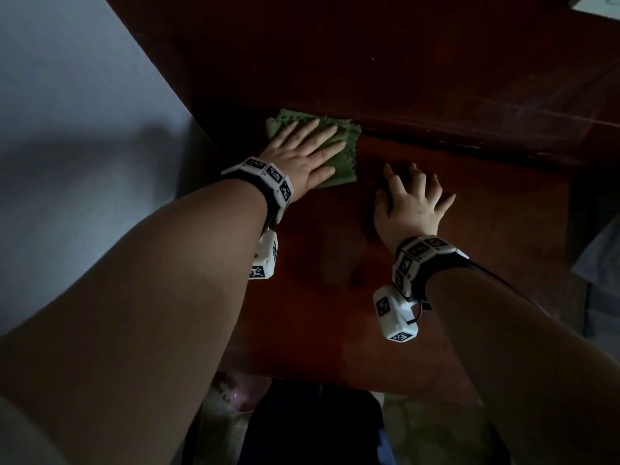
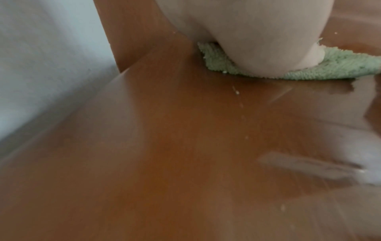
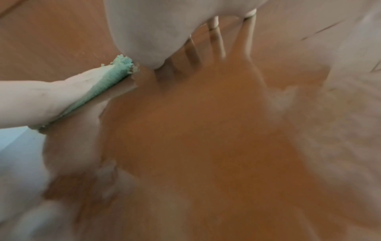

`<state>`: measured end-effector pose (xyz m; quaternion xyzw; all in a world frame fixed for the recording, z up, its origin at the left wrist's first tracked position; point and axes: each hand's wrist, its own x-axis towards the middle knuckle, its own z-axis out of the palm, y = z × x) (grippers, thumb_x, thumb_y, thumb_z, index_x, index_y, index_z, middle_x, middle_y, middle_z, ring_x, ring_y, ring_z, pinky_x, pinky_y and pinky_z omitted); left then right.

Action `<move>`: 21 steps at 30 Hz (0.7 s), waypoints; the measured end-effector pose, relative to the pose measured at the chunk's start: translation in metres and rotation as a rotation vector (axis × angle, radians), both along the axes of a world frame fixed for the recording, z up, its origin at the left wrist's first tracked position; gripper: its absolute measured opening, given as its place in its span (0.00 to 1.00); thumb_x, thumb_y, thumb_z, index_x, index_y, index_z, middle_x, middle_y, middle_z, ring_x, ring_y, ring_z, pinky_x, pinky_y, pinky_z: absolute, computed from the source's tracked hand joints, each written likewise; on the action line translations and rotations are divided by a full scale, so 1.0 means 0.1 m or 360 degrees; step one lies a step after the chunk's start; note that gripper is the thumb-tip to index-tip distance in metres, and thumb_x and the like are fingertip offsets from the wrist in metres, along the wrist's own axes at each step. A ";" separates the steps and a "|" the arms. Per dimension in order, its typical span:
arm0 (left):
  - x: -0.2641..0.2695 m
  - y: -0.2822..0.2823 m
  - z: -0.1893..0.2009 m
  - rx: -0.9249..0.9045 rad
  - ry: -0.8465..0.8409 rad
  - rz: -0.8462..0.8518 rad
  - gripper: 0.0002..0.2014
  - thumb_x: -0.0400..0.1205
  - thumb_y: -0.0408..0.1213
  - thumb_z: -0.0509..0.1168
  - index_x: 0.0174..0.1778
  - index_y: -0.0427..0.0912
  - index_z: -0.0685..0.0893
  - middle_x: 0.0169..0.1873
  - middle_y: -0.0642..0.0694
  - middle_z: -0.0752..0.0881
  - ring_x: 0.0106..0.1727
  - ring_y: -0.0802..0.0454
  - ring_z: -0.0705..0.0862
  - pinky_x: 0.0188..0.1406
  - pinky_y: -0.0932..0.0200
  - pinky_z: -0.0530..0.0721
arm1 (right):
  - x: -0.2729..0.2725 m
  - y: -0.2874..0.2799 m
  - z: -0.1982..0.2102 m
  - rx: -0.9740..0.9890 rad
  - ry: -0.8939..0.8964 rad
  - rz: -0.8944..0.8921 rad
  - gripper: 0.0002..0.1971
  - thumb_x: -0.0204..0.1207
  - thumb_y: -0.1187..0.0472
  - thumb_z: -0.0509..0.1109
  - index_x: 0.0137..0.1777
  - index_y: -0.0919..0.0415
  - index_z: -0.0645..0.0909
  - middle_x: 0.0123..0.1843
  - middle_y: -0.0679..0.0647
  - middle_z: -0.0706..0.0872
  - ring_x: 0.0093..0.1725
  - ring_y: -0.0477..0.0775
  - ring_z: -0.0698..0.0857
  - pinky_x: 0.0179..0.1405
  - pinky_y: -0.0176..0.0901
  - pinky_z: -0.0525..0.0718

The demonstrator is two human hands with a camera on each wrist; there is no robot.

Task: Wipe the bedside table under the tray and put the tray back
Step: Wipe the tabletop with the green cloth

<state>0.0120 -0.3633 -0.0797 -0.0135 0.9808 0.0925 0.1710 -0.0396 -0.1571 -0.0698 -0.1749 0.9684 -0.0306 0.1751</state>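
The bedside table (image 1: 335, 270) has a glossy red-brown wooden top. A folded green cloth (image 1: 339, 162) lies at its back left corner, against the wooden panel behind. My left hand (image 1: 310, 147) presses flat on the cloth with straight fingers. In the left wrist view the heel of that hand (image 2: 257, 40) sits on the cloth (image 2: 340, 65). My right hand (image 1: 412, 196) rests on the bare wood just right of the cloth, fingers spread and holding nothing. The right wrist view shows its palm (image 3: 154, 32), with the cloth (image 3: 112, 78) to its left. No tray is in view.
A pale wall (image 1: 67, 129) runs along the table's left side. A dark wooden panel (image 1: 369, 62) rises behind the table. Something pale (image 1: 600, 5) shows at the top right corner. Pale fabric (image 1: 600, 260) lies beyond the table's right edge.
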 end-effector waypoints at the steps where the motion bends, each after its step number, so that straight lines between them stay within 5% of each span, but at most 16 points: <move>1: 0.00 -0.01 0.00 0.0001 0.0005 0.0009 0.27 0.87 0.56 0.37 0.83 0.60 0.43 0.84 0.58 0.41 0.85 0.54 0.38 0.81 0.51 0.35 | 0.00 0.00 0.00 0.0006 0.0003 0.0001 0.25 0.82 0.46 0.51 0.80 0.40 0.58 0.83 0.54 0.57 0.83 0.67 0.50 0.77 0.78 0.43; 21: 0.21 0.26 -0.03 -0.0094 -0.0009 0.0373 0.27 0.87 0.54 0.35 0.83 0.56 0.39 0.84 0.54 0.37 0.85 0.51 0.37 0.82 0.49 0.35 | 0.01 0.00 -0.01 0.0056 -0.0024 -0.0011 0.25 0.83 0.45 0.47 0.81 0.39 0.54 0.85 0.54 0.54 0.84 0.66 0.47 0.77 0.76 0.42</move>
